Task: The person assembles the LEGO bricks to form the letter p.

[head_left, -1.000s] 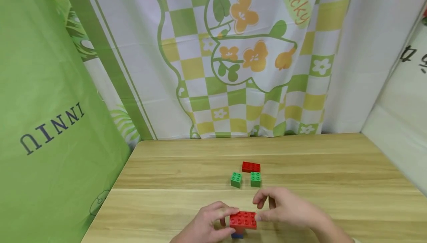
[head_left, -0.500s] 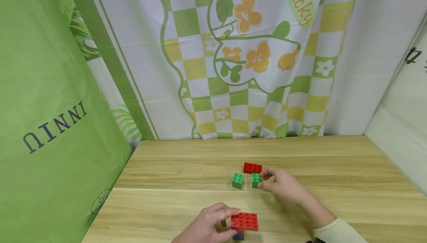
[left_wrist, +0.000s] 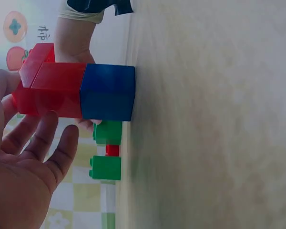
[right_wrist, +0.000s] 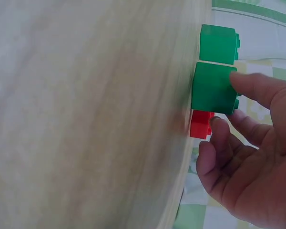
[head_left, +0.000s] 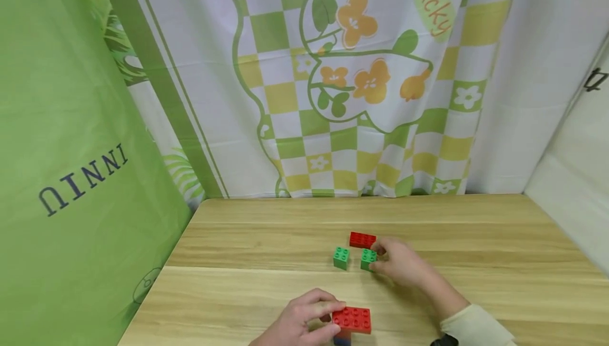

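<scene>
At the table's near edge stands a small stack of toy building bricks. A wide red brick [head_left: 353, 320] tops it, a smaller red brick [left_wrist: 57, 88] is under that, and a blue brick [left_wrist: 107, 92] forms the base. My left hand [head_left: 308, 318] holds the stack by its upper red part, thumb and a finger on it. Farther off, my right hand [head_left: 399, 263] pinches the right-hand green brick [right_wrist: 214, 88] with thumb and fingers; it still sits on the table. Its twin, another green brick [head_left: 340, 258], lies just to the left.
Behind the green bricks lies a loose red brick [head_left: 362, 240], close to my right fingertips. The wooden table [head_left: 247, 293] ends at a patterned curtain [head_left: 333, 124]. A green cloth [head_left: 85, 166] hangs along the left side.
My right hand has left the stack and moved forward to the right-hand green brick, closing its fingers on it. My left hand keeps hold of the stack. The head view has shifted slightly.
</scene>
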The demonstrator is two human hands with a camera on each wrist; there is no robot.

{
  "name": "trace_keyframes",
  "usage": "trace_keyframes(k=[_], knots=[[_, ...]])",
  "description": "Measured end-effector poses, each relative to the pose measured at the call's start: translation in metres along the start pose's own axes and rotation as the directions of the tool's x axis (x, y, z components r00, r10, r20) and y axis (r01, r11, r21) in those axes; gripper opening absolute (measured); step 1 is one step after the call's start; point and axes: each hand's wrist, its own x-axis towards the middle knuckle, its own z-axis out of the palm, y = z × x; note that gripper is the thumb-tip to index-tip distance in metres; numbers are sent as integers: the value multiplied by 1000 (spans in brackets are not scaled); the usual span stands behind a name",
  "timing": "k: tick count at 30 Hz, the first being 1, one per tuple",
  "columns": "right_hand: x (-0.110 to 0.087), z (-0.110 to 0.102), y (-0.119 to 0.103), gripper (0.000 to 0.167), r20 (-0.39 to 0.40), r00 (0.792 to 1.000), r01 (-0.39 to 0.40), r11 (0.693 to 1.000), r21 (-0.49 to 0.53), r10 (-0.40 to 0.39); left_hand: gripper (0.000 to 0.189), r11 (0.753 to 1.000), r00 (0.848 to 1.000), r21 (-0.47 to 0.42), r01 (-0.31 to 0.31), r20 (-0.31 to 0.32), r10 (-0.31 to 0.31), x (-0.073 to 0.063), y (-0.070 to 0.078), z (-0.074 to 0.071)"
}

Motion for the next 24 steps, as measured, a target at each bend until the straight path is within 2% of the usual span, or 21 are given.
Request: trace_keyframes(k=[3,7,11,15,20,22,24], knots=[[-3,1,-1,32,10,1000,-13,1000,-1,13,33,999,999,22,-25,-21,25,0,-2,3],[-8,1,-4,29,37,999,-20,999,30,19,34,1000,999,10,-22,-32,22,-1,-2,4],[-17,-5,-13,29,54,998,14,997,71,-18,35,999,999,19,-28,-40,28,-1,0,4],[-30,-17,-32,32,72,993,85,991,105,-93,37,1000,998,14,-24,-50,24,-1,0,3],[-47,-27,-58,32,96,979,162,975,154,-178,57,995,997,-94,17,-67,-23,-2,1,3],[-52,-28,-66,31,109,971,194,966,173,-214,67,993,997,-120,10,-79,-20,-1,2,3],[-56,-28,-72,29,127,961,220,957,189,-246,76,993,995,-114,-20,-96,9,-1,2,4]])
